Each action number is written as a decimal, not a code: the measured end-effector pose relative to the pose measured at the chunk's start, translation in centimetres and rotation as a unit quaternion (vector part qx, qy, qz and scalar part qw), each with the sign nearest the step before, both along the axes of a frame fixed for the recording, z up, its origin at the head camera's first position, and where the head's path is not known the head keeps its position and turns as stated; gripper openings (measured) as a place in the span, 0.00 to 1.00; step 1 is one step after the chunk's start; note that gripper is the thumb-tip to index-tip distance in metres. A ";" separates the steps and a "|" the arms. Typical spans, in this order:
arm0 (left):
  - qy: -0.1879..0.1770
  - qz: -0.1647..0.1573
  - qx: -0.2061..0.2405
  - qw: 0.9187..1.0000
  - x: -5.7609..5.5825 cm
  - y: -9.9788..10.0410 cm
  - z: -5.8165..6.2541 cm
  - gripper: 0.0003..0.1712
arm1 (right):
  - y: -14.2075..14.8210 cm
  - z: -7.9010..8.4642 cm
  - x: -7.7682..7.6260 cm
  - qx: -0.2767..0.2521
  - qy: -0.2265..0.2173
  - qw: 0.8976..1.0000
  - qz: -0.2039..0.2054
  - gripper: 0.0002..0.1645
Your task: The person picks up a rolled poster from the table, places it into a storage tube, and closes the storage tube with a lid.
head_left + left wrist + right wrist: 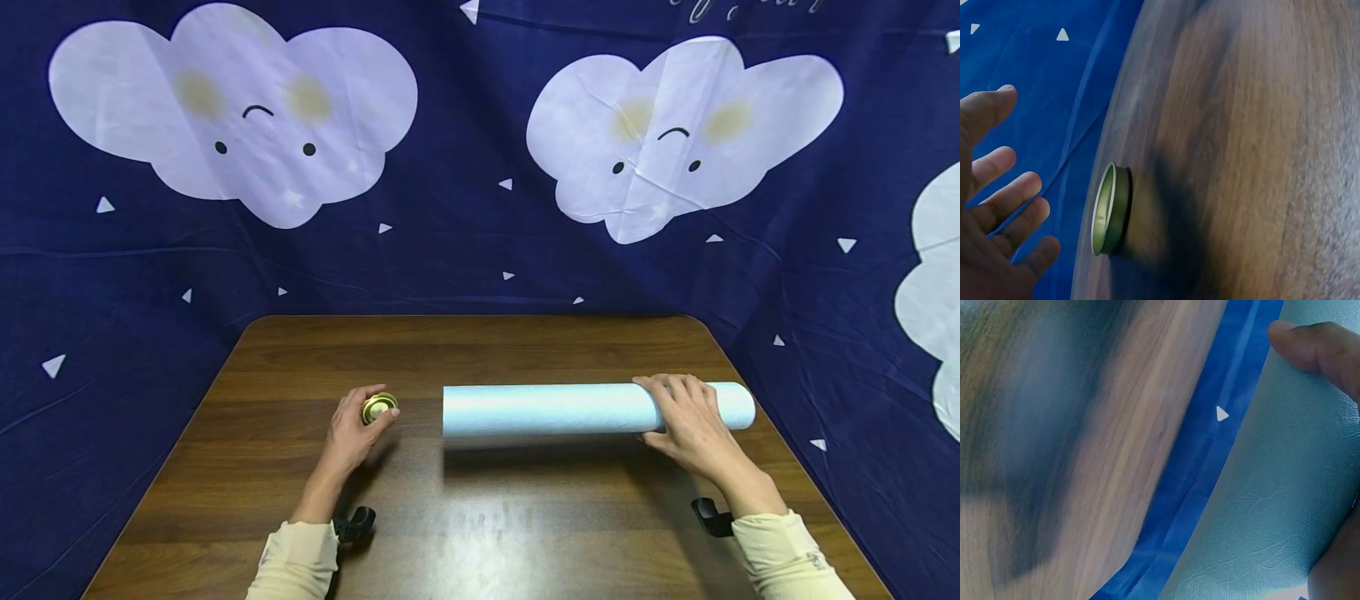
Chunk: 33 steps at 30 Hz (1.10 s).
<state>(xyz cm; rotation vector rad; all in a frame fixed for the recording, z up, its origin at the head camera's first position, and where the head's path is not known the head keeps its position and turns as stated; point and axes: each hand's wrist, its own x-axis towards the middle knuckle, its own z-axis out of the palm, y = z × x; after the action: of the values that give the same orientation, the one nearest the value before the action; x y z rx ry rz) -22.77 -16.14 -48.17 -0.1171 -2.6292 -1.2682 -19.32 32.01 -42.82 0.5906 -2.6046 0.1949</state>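
A long light-blue cylindrical tube (pixel 540 408) lies sideways above the right half of the table, its shadow showing below it. My right hand (pixel 690 421) grips it from above near its right end. In the right wrist view the thumb (pixel 1310 347) presses along the tube's creased, leather-like surface (pixel 1254 506). A small round gold metal lid (pixel 380 407) sits on the table at the left, its raised rim showing in the left wrist view. My left hand (pixel 354 429) hovers around it, and the spread fingers (pixel 1013 194) stand apart from the lid.
The brown wooden table (pixel 465 350) has rounded far corners. Dark blue cloth (pixel 450 250) with white clouds and triangles hangs behind it and along both sides. Black curved bands (pixel 356 523) project at both wrists beside the cream sleeves (pixel 296 558).
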 end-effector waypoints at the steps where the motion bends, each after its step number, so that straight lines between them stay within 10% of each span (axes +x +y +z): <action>1: 0.000 0.000 -0.004 1.000 -0.1 0.0 -0.1 0.27 | 0.0 0.0 0.0 0.001 0.001 1.000 0.000 0.50; 33: -0.033 -0.001 -0.095 0.995 -1.9 -1.3 -2.8 0.41 | 0.2 -0.1 0.1 0.003 0.003 1.000 0.000 0.51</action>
<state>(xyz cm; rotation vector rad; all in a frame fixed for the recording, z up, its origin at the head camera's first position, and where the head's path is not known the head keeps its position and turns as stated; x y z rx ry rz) -24.72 -17.45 -50.98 -0.1092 -2.8027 -1.0365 -19.19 32.19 -42.88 0.5918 -2.6002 0.1855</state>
